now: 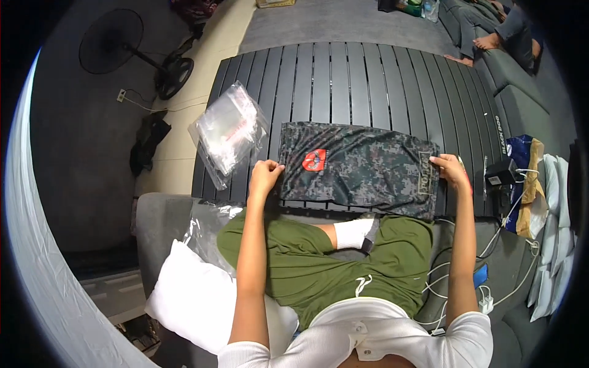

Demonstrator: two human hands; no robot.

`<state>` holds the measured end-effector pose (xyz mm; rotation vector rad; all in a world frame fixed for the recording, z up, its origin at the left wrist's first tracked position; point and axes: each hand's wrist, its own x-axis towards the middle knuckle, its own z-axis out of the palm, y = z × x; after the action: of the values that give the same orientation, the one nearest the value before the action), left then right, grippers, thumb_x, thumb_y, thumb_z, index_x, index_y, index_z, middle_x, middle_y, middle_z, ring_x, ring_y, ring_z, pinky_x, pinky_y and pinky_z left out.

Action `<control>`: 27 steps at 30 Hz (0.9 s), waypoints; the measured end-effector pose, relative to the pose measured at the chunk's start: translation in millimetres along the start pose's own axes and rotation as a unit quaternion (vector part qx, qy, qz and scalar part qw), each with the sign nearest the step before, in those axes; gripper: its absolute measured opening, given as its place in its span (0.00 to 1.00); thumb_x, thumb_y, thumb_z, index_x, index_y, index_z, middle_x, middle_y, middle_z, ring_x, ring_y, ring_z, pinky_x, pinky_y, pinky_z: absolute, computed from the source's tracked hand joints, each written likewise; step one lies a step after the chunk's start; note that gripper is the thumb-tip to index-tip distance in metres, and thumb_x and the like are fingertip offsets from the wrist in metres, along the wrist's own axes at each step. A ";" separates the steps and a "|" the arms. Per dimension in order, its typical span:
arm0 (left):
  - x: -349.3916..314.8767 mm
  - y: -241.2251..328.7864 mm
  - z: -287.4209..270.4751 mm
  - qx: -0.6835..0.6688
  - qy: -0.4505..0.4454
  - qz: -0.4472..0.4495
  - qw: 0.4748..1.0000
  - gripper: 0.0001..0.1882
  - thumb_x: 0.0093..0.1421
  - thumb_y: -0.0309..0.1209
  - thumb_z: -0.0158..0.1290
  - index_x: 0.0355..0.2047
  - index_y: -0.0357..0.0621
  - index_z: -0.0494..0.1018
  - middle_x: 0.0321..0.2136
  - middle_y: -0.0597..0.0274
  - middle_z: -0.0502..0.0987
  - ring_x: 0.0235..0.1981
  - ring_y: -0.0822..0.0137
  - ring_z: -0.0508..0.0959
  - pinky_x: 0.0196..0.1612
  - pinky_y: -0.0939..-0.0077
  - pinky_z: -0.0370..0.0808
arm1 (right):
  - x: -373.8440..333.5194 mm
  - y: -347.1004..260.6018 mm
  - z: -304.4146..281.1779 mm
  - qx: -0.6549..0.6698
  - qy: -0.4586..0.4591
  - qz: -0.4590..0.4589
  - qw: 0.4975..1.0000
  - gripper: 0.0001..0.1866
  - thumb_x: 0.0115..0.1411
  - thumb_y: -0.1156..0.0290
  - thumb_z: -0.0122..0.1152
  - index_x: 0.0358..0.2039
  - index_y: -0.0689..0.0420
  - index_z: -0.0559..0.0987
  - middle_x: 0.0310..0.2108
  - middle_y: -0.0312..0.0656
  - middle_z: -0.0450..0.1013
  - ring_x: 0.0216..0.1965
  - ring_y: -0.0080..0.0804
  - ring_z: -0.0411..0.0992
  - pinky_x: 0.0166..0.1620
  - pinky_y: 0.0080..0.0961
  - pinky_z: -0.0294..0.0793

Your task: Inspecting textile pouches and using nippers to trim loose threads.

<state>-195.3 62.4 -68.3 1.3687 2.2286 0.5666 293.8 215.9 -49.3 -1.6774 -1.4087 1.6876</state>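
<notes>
A dark digital-camouflage garment (368, 165), folded into a flat rectangle, lies across the near part of the slatted black table (343, 80). It bears a red patch toward its left end and a lettered panel along its right end; its exact kind I cannot tell. My left hand (265, 179) is closed on its left edge, thumb and fingers together. At the opposite edge, my right hand (453, 172) pinches the cloth with the thumb on top. Left of the garment is a stack of clear plastic bags (228, 132).
A white pillow (190, 294) lies by my left side on the grey sofa (156, 214). To the right are a black box-shaped device (502, 173), white cables (438, 285) and a blue-and-tan bag (526, 184). A fan (112, 42) stands far left. Another person's foot (488, 41) shows far right.
</notes>
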 end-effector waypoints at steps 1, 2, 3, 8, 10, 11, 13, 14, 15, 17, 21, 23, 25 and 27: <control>-0.6 1.3 -0.2 0.002 -0.004 -0.002 1.000 0.18 0.48 0.42 0.55 0.27 0.36 0.73 0.25 0.49 0.74 0.31 0.55 0.74 0.35 0.65 0.69 | 2.5 1.2 -0.2 0.015 0.002 0.003 1.000 0.10 0.52 0.66 0.58 0.18 0.51 0.69 0.14 0.25 0.62 0.15 0.13 0.59 0.18 0.13 0.58; -1.8 4.1 2.1 0.002 -0.004 -0.013 1.000 0.19 0.49 0.44 0.54 0.27 0.36 0.73 0.24 0.48 0.74 0.31 0.54 0.74 0.35 0.64 0.69 | 4.8 3.8 -4.1 0.014 0.002 0.002 1.000 0.10 0.52 0.66 0.58 0.18 0.51 0.69 0.14 0.25 0.62 0.15 0.13 0.59 0.18 0.13 0.58; -2.6 12.4 5.9 0.002 -0.004 -0.025 1.000 0.21 0.50 0.46 0.53 0.26 0.36 0.73 0.24 0.48 0.73 0.31 0.54 0.73 0.36 0.63 0.68 | 8.3 10.7 -8.7 0.046 0.002 0.003 0.999 0.07 0.52 0.67 0.57 0.22 0.53 0.71 0.18 0.27 0.66 0.18 0.15 0.63 0.21 0.14 0.62; 10.0 18.9 6.5 -0.010 0.023 -0.050 0.998 0.24 0.52 0.51 0.49 0.24 0.37 0.73 0.22 0.49 0.73 0.27 0.53 0.73 0.32 0.65 0.69 | 13.2 13.4 9.8 0.192 -0.001 -0.036 0.981 0.08 0.54 0.71 0.56 0.32 0.61 0.74 0.28 0.35 0.74 0.24 0.19 0.71 0.28 0.14 0.68; 11.9 19.0 1.2 -0.038 -0.012 -0.057 0.998 0.24 0.52 0.50 0.49 0.24 0.36 0.73 0.20 0.49 0.73 0.25 0.54 0.74 0.31 0.66 0.68 | 12.3 18.0 9.5 0.176 0.032 -0.035 0.983 0.08 0.53 0.71 0.56 0.32 0.61 0.74 0.27 0.35 0.74 0.24 0.18 0.71 0.28 0.13 0.68; 12.2 21.2 -3.8 -0.063 -0.046 -0.062 0.995 0.24 0.52 0.49 0.50 0.23 0.35 0.72 0.19 0.48 0.73 0.23 0.55 0.74 0.30 0.67 0.68 | 11.4 17.6 11.2 0.164 0.064 -0.037 0.984 0.08 0.53 0.71 0.56 0.32 0.62 0.74 0.27 0.35 0.74 0.25 0.18 0.71 0.29 0.13 0.68; 11.7 17.5 -5.6 -0.081 -0.050 -0.052 0.994 0.25 0.50 0.50 0.51 0.22 0.35 0.72 0.17 0.49 0.72 0.21 0.59 0.73 0.29 0.69 0.68 | 14.2 23.3 10.5 0.172 0.070 -0.048 0.981 0.10 0.53 0.71 0.56 0.33 0.63 0.73 0.27 0.35 0.73 0.24 0.18 0.70 0.29 0.13 0.67; 10.2 12.0 -8.1 -0.066 -0.082 -0.059 0.993 0.25 0.49 0.50 0.52 0.22 0.35 0.72 0.16 0.50 0.71 0.21 0.61 0.73 0.29 0.70 0.68 | 13.1 20.3 14.8 0.130 0.089 -0.051 0.986 0.10 0.53 0.70 0.57 0.33 0.63 0.73 0.27 0.34 0.73 0.24 0.18 0.69 0.29 0.14 0.66; 7.7 6.7 -10.7 -0.051 -0.115 -0.066 0.990 0.25 0.48 0.51 0.53 0.22 0.35 0.72 0.16 0.51 0.71 0.20 0.62 0.72 0.29 0.70 0.68 | 12.4 17.0 19.1 0.089 0.107 -0.054 0.989 0.11 0.52 0.69 0.58 0.33 0.63 0.73 0.27 0.34 0.72 0.25 0.18 0.69 0.29 0.14 0.66; 3.3 3.1 -10.3 -0.082 -0.100 -0.060 0.990 0.24 0.46 0.49 0.55 0.22 0.35 0.71 0.15 0.53 0.71 0.19 0.64 0.71 0.28 0.72 0.68 | 14.0 19.2 21.0 0.092 0.135 -0.047 0.985 0.10 0.52 0.66 0.58 0.28 0.59 0.73 0.21 0.30 0.70 0.18 0.14 0.64 0.22 0.12 0.61; -1.1 13.6 -13.3 -0.095 -0.125 -0.085 0.984 0.21 0.46 0.45 0.57 0.22 0.35 0.73 0.16 0.56 0.73 0.20 0.68 0.72 0.28 0.75 0.68 | 13.6 44.7 -7.1 0.109 0.076 -0.043 0.990 0.05 0.55 0.69 0.56 0.28 0.56 0.73 0.23 0.26 0.69 0.22 0.10 0.63 0.26 0.09 0.58; -2.1 8.8 -9.5 -0.122 -0.112 -0.071 0.984 0.19 0.47 0.44 0.58 0.22 0.37 0.73 0.13 0.69 0.69 0.16 0.77 0.64 0.20 0.81 0.61 | 3.8 51.8 -8.8 0.170 0.064 -0.032 0.983 0.04 0.54 0.70 0.57 0.27 0.55 0.73 0.23 0.26 0.69 0.23 0.11 0.63 0.27 0.09 0.59; -2.2 -0.7 -11.8 -0.125 -0.133 -0.074 0.980 0.18 0.46 0.42 0.59 0.21 0.37 0.73 0.13 0.70 0.68 0.16 0.78 0.63 0.20 0.81 0.60 | -8.8 39.8 7.5 0.182 0.055 -0.034 0.981 0.04 0.53 0.70 0.58 0.26 0.53 0.72 0.20 0.25 0.67 0.20 0.10 0.62 0.24 0.09 0.58; -3.0 -9.9 -15.5 -0.133 -0.196 -0.086 0.968 0.14 0.46 0.37 0.60 0.18 0.39 0.71 0.13 0.75 0.64 0.16 0.81 0.59 0.19 0.83 0.57 | -29.2 26.8 16.9 0.140 0.080 0.005 0.987 0.09 0.53 0.67 0.58 0.20 0.48 0.68 0.13 0.21 0.57 0.12 0.08 0.52 0.17 0.10 0.50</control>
<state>-210.1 53.9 -60.8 1.0349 1.8523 0.4647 295.0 174.1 -59.6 -1.6207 -1.0378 1.6295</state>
